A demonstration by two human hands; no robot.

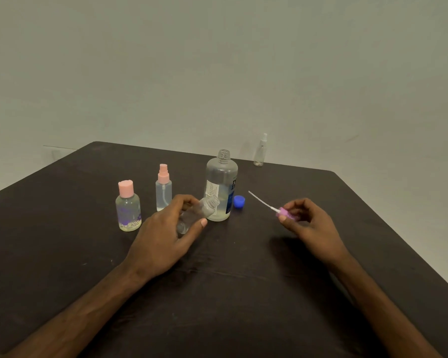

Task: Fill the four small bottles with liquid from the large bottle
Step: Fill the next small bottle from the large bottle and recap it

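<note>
Clear plastic hides much: I cannot tell how much liquid is in the small clear uncapped bottle (194, 213), half covered by my left hand (163, 233), and the label on the large clear open-necked bottle (221, 184) is too blurred to read. My left fingers and thumb curl round the small bottle, holding it tilted with its neck just in front of the large bottle. My right hand (311, 223) pinches a purple spray-pump top (286, 214) between thumb and fingertips, and its thin white dip tube (261, 201) points up and away. A blue screw cap (239, 202) lies just right of the large bottle. To the left stand a pink-capped bottle with purple flower print (128, 209) and a slim pink-topped spray bottle (163, 188). A small clear spray bottle (260, 151) stands at the far edge of the dark brown table (243, 280).
</note>
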